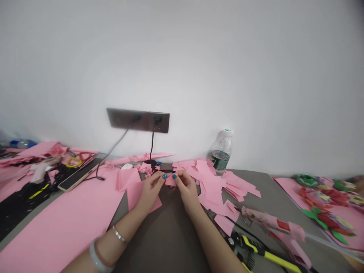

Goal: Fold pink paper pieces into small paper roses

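Both my hands meet over the middle of the grey table (162, 242), holding a small piece of pink paper (170, 180) between them. My left hand (152, 189) pinches its left end between thumb and fingers. The right end is pinched by my right hand (186, 187). Most of the piece's edges are hidden by my fingers. Beside my right hand lies a loose pile of cut pink paper pieces (212, 184). Close to my left hand, pink sheets (132, 184) lie partly under the wrist, and a large pink sheet (71, 220) spreads across the left.
A half-full plastic bottle (221, 153) stands against the wall. At right are a pink glue gun (273, 222), a black-and-yellow tool (256, 246) and colourful paper flowers (330, 201). Leftward lie a phone (79, 176), yellow-handled scissors (73, 162) and a cable (113, 146) running to the wall socket (138, 120).
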### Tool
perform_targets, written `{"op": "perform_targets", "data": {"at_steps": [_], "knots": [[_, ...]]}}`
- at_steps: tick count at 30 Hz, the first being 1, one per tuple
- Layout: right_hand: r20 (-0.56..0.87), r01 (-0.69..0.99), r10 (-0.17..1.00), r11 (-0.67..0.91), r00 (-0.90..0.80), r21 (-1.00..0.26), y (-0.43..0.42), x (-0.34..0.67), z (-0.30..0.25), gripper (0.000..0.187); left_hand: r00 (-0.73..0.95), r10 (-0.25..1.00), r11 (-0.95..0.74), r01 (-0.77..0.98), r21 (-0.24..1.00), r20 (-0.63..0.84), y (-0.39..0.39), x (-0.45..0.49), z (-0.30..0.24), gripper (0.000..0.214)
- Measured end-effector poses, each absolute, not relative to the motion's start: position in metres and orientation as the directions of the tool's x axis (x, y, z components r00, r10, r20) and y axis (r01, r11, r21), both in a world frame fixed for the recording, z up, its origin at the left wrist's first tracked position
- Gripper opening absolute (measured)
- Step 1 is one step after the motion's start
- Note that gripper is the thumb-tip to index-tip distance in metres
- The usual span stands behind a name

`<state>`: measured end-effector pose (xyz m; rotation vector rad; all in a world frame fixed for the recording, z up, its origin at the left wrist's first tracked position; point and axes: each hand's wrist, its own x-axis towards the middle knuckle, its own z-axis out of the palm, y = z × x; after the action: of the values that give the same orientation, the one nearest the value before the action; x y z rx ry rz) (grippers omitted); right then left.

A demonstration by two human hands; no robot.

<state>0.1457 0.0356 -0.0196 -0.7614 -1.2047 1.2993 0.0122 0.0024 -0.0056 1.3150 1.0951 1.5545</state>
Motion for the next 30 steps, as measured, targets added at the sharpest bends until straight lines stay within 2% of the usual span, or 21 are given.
{"op": "perform_targets", "data": {"at_steps": [3,11,30], "knots": [[0.260,-0.281,0.958,0.218,-0.121,-0.935,0.035,0.145,-0.021,0.029,-0.121,0.968,-0.236,-0.127,0.963,0.221,0.006,0.013,-0.011,0.021],[0.289,-0.247,0.950,0.254,-0.117,-0.935,0.034,0.147,-0.022,0.026,-0.109,0.983,-0.168,-0.192,0.967,0.149,0.010,0.017,-0.016,0.025],[0.217,-0.282,0.958,0.160,-0.185,-0.946,0.037,0.145,-0.020,0.033,-0.133,0.960,-0.249,0.004,0.968,0.248,0.003,0.016,-0.005,0.022]]}}
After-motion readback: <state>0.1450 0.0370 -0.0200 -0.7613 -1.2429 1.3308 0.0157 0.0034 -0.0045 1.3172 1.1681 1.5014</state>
